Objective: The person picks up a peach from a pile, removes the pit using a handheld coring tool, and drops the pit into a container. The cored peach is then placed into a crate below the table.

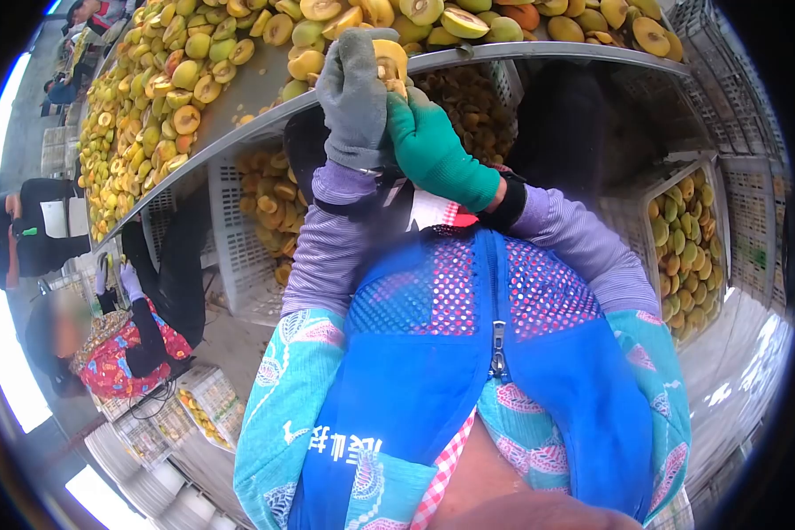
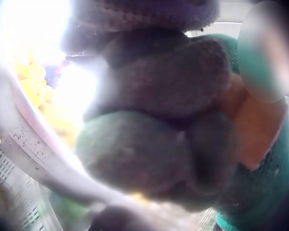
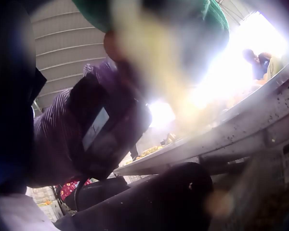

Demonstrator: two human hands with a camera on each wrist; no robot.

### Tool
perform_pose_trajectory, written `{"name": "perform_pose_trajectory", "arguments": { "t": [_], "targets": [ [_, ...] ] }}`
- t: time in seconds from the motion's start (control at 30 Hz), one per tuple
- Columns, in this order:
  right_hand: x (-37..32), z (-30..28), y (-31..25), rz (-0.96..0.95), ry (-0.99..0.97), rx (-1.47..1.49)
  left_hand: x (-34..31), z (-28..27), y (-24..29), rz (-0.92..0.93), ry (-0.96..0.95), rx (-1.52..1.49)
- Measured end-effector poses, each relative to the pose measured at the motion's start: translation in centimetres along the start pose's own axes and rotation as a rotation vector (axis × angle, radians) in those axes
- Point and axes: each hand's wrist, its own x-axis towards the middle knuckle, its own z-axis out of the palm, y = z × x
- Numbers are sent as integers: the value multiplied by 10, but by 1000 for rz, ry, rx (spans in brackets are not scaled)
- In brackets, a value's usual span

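In the head view my left hand (image 1: 353,102), in a grey glove, grips a yellow peach half (image 1: 392,60) over the near rim of the sorting table. Its cut face is turned toward the right. My right hand (image 1: 442,152), in a green glove, meets it from the right. Thumb and finger pinch a small brownish piece (image 1: 397,87) at the peach's lower edge; I cannot tell whether it is pit or flesh. The left wrist view shows curled grey fingers (image 2: 149,149) beside an orange fruit piece (image 2: 260,130), with green glove behind. Blur covers much of the right wrist view.
Halved peaches (image 1: 185,75) cover the metal table, whose raised rim (image 1: 539,50) curves around me. Under it stand white crates (image 1: 238,238) of fruit halves. A crate of whole greenish peaches (image 1: 685,247) stands at right. Another person (image 1: 132,353) sits at left.
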Motion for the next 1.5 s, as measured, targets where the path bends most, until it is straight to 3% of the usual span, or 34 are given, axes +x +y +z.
{"name": "perform_pose_trajectory", "arguments": {
  "t": [0.17, 0.27, 0.37, 0.43, 0.47, 0.57, 0.63, 0.67, 0.7, 0.73, 0.83, 0.97, 1.07, 1.13, 1.27, 1.37, 1.47, 1.5],
  "targets": [
    [3, -7, -7, 20, -72, 155, 9, -9, -10, 73, -52, 100],
    [2, 0, 1, 17, -30, 158, 6, -6, -6, 36, -45, 73],
    [7, -6, 6, 2, -115, 130, 7, -12, -7, 23, -80, 35],
    [15, -37, -21, 321, -448, 244, 8, -23, 13, -103, -242, -28],
    [18, -43, -20, 291, -505, 222, 8, -27, 21, -162, -319, -57],
    [4, -24, -5, -26, -231, 26, 8, -27, 15, 11, -357, 75],
    [2, -12, -2, -121, -71, 36, 4, -13, 10, 84, -224, 106],
    [2, -9, -1, -165, 8, 39, 2, -9, 5, 18, -147, -28],
    [2, -9, -1, -108, 1, -8, -2, -6, -1, -50, -66, -162],
    [1, -9, 0, -49, -7, -53, -1, -6, -12, 129, -45, 9],
    [-2, -10, -5, 26, -8, -103, -10, 11, 2, 18, 55, -126],
    [-6, -9, -9, 4, -18, 0, -8, 2, 5, -54, -29, -13],
    [-2, -11, -10, 275, -143, 268, 3, -5, 2, -83, -88, 27],
    [0, -13, -19, 312, -154, 286, 10, -9, 0, -55, -156, 81],
    [8, 2, 0, 47, -76, 267, 16, -6, 0, -50, -140, 100],
    [12, -28, -13, 622, -519, 853, 15, -6, 14, -125, -223, 97],
    [13, -32, -29, 747, -563, 1147, 21, -11, 16, -206, -329, 32],
    [11, -30, -32, 759, -542, 1115, 22, -13, 14, -237, -335, 13]
  ]
}}
